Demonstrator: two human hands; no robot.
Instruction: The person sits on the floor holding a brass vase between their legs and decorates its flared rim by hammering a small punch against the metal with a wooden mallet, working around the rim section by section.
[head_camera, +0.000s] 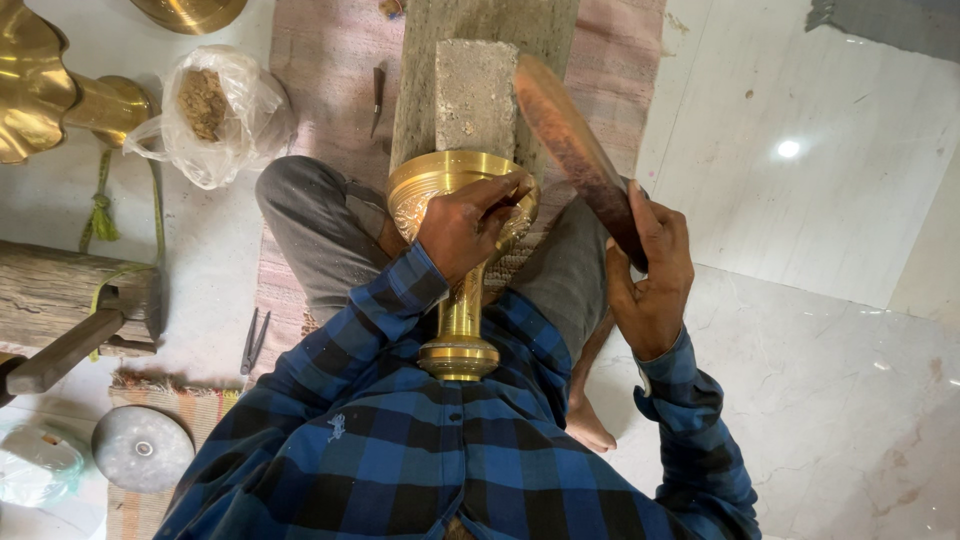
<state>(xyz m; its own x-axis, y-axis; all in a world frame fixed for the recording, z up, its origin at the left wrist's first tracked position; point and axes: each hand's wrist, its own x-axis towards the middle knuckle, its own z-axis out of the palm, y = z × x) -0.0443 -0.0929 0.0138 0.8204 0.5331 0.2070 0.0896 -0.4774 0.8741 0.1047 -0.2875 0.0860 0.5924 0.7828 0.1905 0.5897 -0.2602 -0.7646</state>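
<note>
A brass goblet-shaped vessel (452, 262) lies on its side across my lap, bowl pointing away from me, round foot against my chest. My left hand (466, 224) grips the rim of its bowl, and a small tool seems pinched in the fingers, though it is too hidden to name. My right hand (650, 270) is closed on the handle end of a long reddish-brown wooden mallet (572, 142), raised and slanting up to the left above the bowl. The bowl rests against a grey stone block (474, 95) on a wooden plank (420, 90).
A plastic bag of brown lumps (208, 112) sits at the upper left beside other brass pieces (40, 85). A hammer (75, 335) lies on a log at the left, pliers (253, 340) on the floor, a round metal disc (143, 448) below. A woven mat (320, 60) lies under me.
</note>
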